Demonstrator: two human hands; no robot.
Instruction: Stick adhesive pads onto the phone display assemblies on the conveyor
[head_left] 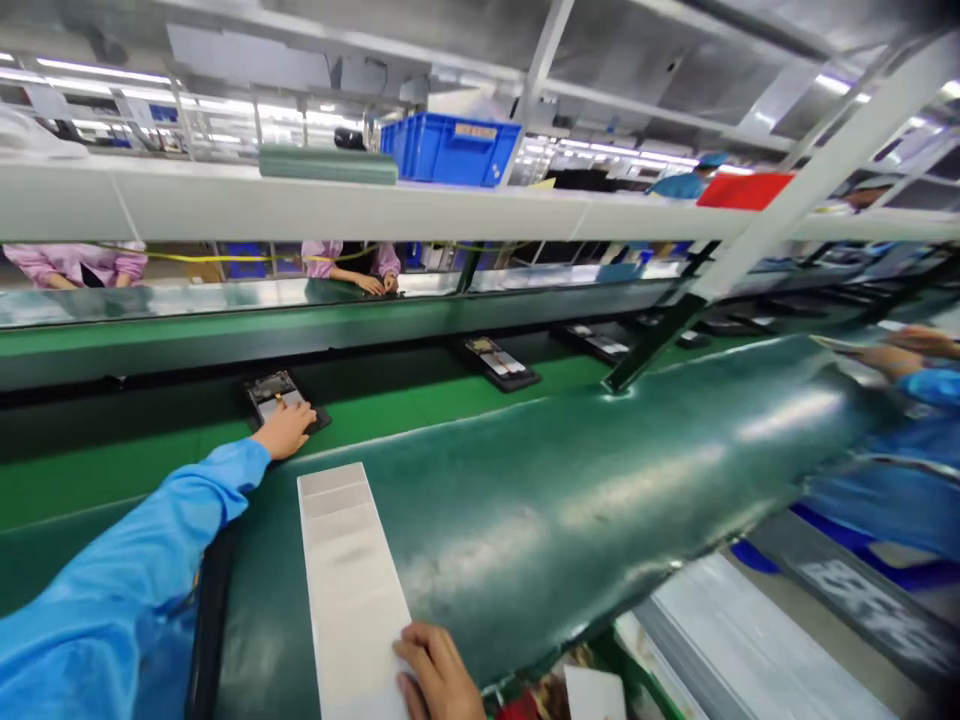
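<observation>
Handheld electronic device [262, 392] lies on the green conveyor belt [405, 400], beyond the workbench's [570, 500] far edge. Its circuitry and silvery, flat rectangular inner part are exposed, so the unit appears part-assembled; a cover is yet to be fitted. The left hand [285, 430] touches it, fingers partly bent; pinch closure cannot be determined. The right hand [444, 678] contacts the long, smooth white strip's [349, 590] right edge, fingers curled; whether it grips cannot be determined. The bench mat is glossy green sheeting.
</observation>
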